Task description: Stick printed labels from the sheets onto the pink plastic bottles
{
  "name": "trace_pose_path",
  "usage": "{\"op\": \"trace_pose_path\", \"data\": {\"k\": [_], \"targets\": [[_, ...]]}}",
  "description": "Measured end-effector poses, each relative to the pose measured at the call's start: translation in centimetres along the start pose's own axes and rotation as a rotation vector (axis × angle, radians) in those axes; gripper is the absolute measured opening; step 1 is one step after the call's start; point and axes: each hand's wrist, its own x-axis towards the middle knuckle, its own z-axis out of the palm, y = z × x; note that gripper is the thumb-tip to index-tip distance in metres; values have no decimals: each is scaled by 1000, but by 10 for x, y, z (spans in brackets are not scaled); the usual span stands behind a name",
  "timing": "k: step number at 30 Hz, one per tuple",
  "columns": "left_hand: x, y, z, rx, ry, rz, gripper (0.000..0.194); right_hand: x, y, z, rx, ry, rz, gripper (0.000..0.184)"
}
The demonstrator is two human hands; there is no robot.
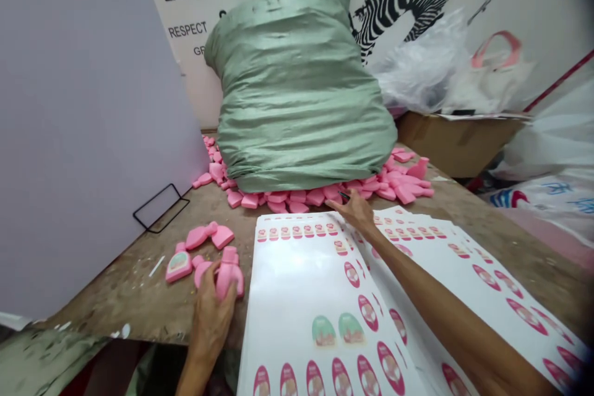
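My left hand (214, 306) is closed around a pink bottle-shaped piece (228, 269) on the near left of the table. Several like it lie just beyond, among them a pink piece bearing a green-topped sticker (179, 263). My right hand (356, 209) reaches over the sticker sheets (292, 278) to the front of a heap of pink pieces (403, 182). A small dark, thin thing (344, 195) shows at its fingers; its kind is too small to make out. The top sheet carries rows of pink oval stickers and two green-topped ones.
A bulging green sack (301, 86) stands on the heap. On the left are a pale upright panel (88, 117) and a black wire stand (161, 209). A cardboard box (459, 142) and plastic bags (422, 68) are at the back right.
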Motion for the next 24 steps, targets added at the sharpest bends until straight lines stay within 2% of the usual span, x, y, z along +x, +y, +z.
{"op": "trace_pose_path", "data": {"k": [3, 5, 6, 8, 10, 12, 14, 16, 19, 22, 24], "targets": [[14, 2, -1, 174, 219, 149, 67, 15, -8, 10, -45, 16, 25, 60], [9, 16, 1, 118, 227, 197, 59, -2, -12, 6, -56, 15, 0, 53], [3, 26, 5, 39, 164, 186, 51, -18, -14, 2, -55, 9, -29, 52], [-11, 49, 17, -191, -67, 95, 37, -61, -17, -10, -35, -18, -109, 53], [-27, 71, 36, -461, -331, -37, 38, -113, -20, -22, 71, -12, -247, 55], [-42, 90, 55, -689, -457, -109, 43, -161, -25, -33, 143, 6, -355, 51], [-56, 101, 69, -769, -480, -150, 42, -196, -28, -43, 192, 11, -394, 45], [-67, 105, 74, -851, -508, -195, 38, -213, -28, -54, 244, -48, -387, 45], [-74, 99, 68, -1049, -555, -291, 33, -212, -12, -76, 333, -192, -259, 46], [-75, 87, 56, -1113, -525, -419, 31, -204, 17, -93, 307, -197, -70, 36], [-78, 81, 51, -1102, -519, -503, 30, -206, 35, -96, 254, -211, -57, 30]]}}
